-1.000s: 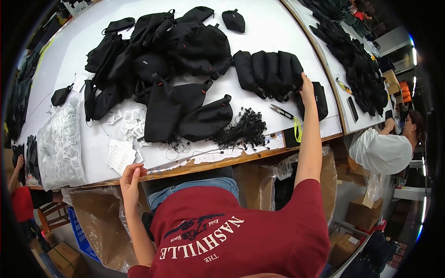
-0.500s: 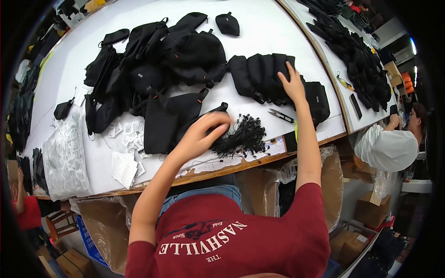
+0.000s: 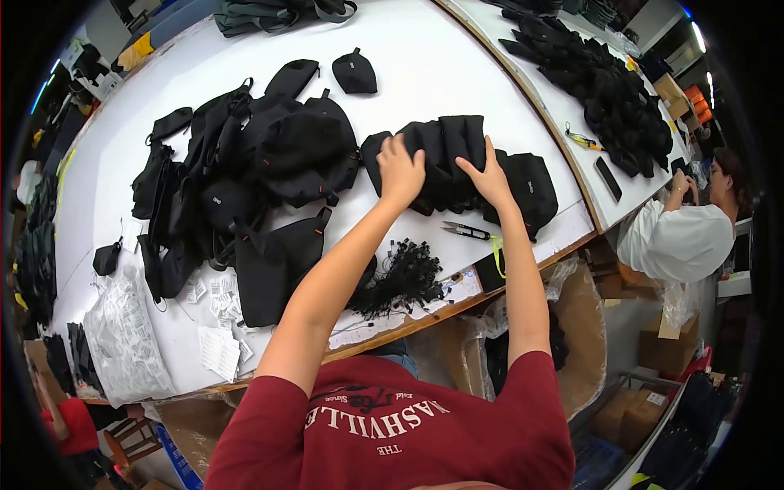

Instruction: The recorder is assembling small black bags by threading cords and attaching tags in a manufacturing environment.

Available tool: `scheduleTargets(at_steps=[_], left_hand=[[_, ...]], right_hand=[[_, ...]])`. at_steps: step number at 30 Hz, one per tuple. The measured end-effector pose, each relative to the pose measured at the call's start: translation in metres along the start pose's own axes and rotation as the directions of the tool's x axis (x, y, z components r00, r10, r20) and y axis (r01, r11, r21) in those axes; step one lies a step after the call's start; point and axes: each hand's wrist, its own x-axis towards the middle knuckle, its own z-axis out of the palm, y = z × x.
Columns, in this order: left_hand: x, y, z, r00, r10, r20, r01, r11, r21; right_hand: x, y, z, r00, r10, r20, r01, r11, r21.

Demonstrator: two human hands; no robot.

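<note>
row of black pouches (image 3: 446,155) sits inboard of the tabletop (image 3: 416,61) near-right corner. left hand (image 3: 400,175) on top, right hand (image 3: 492,184) at its right end; fingers spread on both, unclenched. single pouch (image 3: 531,189) crowds the corner side, snips (image 3: 467,230) and cord tangle (image 3: 404,278) nearer the front edge, bag pile (image 3: 302,151) just left.

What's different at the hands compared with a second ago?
The left hand has moved from the table's front edge forward and rightward onto the row of black pouches. The right hand stays at the row's right end. Snips and black cord heap lie as before.
</note>
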Motion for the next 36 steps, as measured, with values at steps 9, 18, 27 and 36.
scheduleTargets(at_steps=[9,18,27,36], left_hand=[[0.017,-0.004,-0.023,0.919,-0.262,0.296,0.321,0.932,-0.17],[-0.016,-0.01,-0.048,1.0,0.017,0.02,-0.016,1.0,-0.025],[0.026,0.038,0.011,0.742,0.526,0.416,-0.538,0.837,-0.1],[0.021,0.029,0.015,0.705,0.562,0.432,-0.631,0.775,0.022]], right_hand=[[0.012,0.015,0.004,0.999,-0.002,0.048,-0.009,0.976,0.22],[0.002,-0.02,0.012,0.986,-0.062,0.157,0.055,0.997,0.051],[-0.011,-0.011,0.0,0.992,-0.1,0.072,0.117,0.948,-0.295],[-0.077,0.027,-0.022,0.955,0.072,-0.288,-0.135,0.969,-0.205]])
